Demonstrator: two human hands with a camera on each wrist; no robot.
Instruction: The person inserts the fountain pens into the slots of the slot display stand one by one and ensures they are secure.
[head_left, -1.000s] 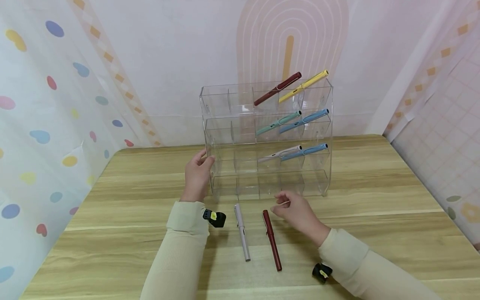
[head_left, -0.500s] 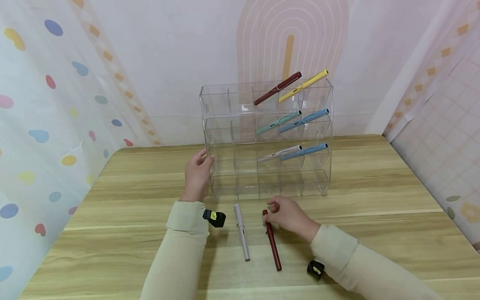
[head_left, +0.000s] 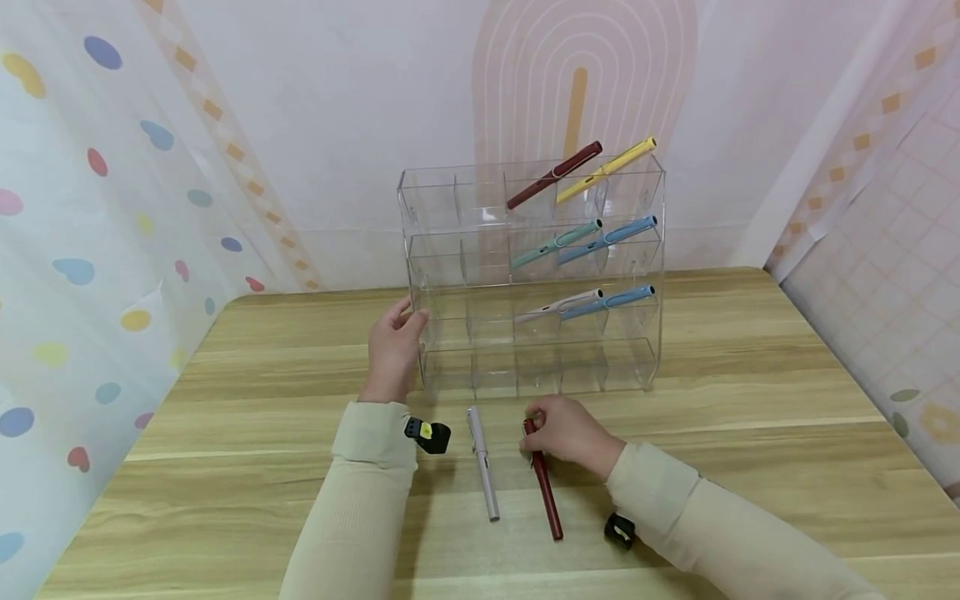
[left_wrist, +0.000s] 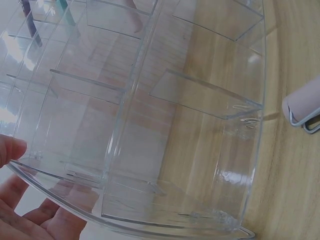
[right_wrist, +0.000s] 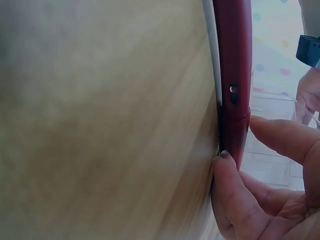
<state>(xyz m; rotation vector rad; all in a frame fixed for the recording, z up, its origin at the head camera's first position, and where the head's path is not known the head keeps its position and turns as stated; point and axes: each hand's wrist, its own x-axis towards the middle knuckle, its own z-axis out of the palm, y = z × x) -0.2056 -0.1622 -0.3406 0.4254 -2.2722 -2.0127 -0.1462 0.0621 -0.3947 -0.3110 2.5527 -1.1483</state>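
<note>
My left hand (head_left: 393,346) grips the left side panel of a clear pen rack (head_left: 450,371), thumb in front and fingers behind; in the left wrist view its fingers show through the plastic. With thumb and fingertips, my right hand (head_left: 573,429) pinches a dark red pen (head_left: 547,500) near its end closest to the rack. The pen lies along the table, its clip on the left. In the right wrist view the pen (right_wrist: 234,55) passes between thumb and fingers. Left of it lies a pale lilac pen (head_left: 483,467), pointing the same way.
Pens lean in the rack's right-hand columns: dark red (head_left: 555,176) and yellow (head_left: 606,172) on top, green (head_left: 557,243) and blue (head_left: 607,241) below, then pale pink (head_left: 558,307) and blue (head_left: 608,303). The rack stands on a wooden table (head_left: 750,400) before a patterned curtain.
My right hand has moved left and toward me, from beside the dark red pen onto its upper end, and now pinches it. The left hand stays on the rack.
</note>
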